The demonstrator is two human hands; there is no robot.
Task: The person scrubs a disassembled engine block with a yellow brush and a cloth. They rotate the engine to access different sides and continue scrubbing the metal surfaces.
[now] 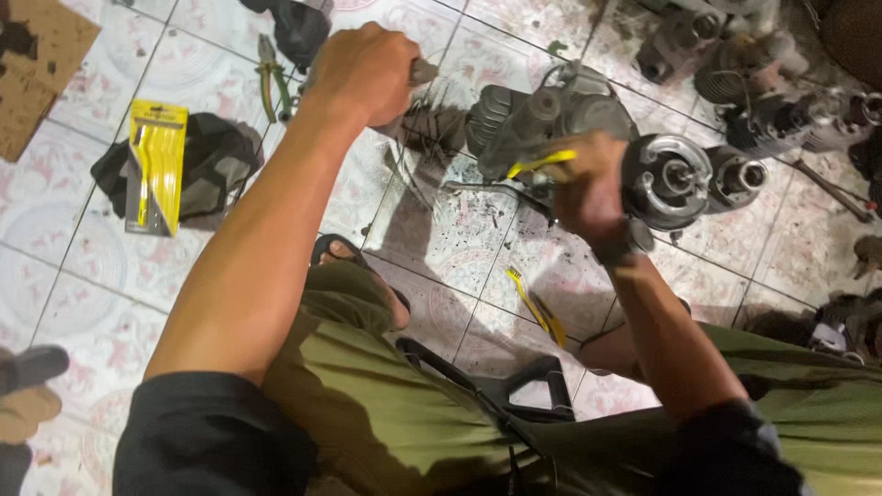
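1. The grey motor (pixel 551 119) sits on the tiled floor (pixel 459 230), just past the knees.
2. Left hand (pixel 363 73), left of the motor, is clenched around a tool handle (pixel 423 72).
3. Right hand (pixel 588 188), right over the motor, pinches a small yellow tool (pixel 542 163). I'd brace the motor before prying.

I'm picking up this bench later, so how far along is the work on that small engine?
Done: engine stripped of covers, flywheel exposed. In hand: right hand works a yellow-handled tool at it; left hand grips a grey tool handle. Left: loose parts lie on the tiled floor, unassembled.
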